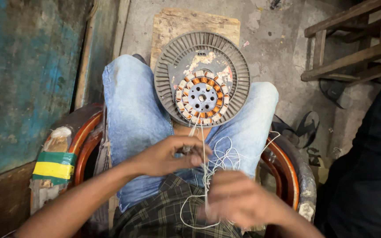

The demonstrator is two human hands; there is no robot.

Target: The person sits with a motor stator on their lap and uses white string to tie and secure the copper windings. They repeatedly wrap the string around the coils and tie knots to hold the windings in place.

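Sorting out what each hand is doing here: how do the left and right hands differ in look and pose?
The left hand is sharp and pinches a small dark tool near the white string; the right hand is motion-blurred, closed low on the string. The left sits higher, nearer the round grey motor housing; the right sits nearer the plaid shirt. Both are bare and touch string.

Hands: two, left (166, 155) and right (237, 197)
Stators: one (202, 79), beyond the fingers
Threads: one white tangle (219, 158) between the fingers
Boards: one (177, 22)
Stools: one (353, 39)
Sandals: two (305, 128)
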